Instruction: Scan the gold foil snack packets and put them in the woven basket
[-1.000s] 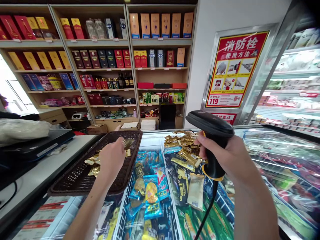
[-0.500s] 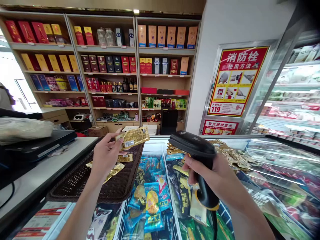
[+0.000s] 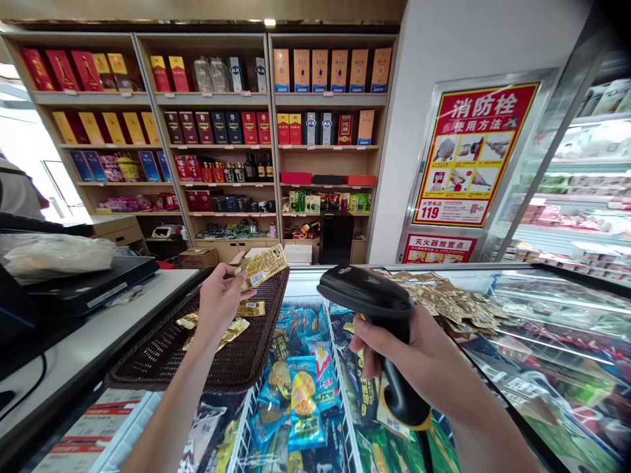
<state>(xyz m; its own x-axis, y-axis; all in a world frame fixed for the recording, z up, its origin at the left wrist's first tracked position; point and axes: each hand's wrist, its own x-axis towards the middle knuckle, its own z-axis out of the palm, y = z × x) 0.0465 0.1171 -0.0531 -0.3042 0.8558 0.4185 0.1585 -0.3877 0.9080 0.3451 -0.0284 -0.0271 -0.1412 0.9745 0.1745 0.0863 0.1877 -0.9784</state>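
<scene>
My left hand (image 3: 223, 289) pinches a gold foil packet (image 3: 263, 266) with a barcode label, holding it above the far part of a dark brown wicker basket (image 3: 192, 378). Several more gold packets (image 3: 231, 335) lie in that basket, partly hidden behind my wrist. In my right hand (image 3: 409, 348) is a black barcode scanner (image 3: 367, 291), gripped round its handle, its head pointing left toward the packet. There is a gap between scanner and packet. A cable drops from the bottom of the scanner handle.
Below is a chest freezer with blue ice-cream packs (image 3: 303, 394) between white wire dividers. A pile of gold packets (image 3: 448, 299) rests on the freezer glass to the right. At left stands a counter (image 3: 123, 322) with a black device and plastic bag. Shelves (image 3: 211, 98) of boxes line the back.
The scanner has moved left, nearer the packet. My left hand has shifted slightly right in view, and the packet is tilted more steeply, its barcode seen at a sharper angle.
</scene>
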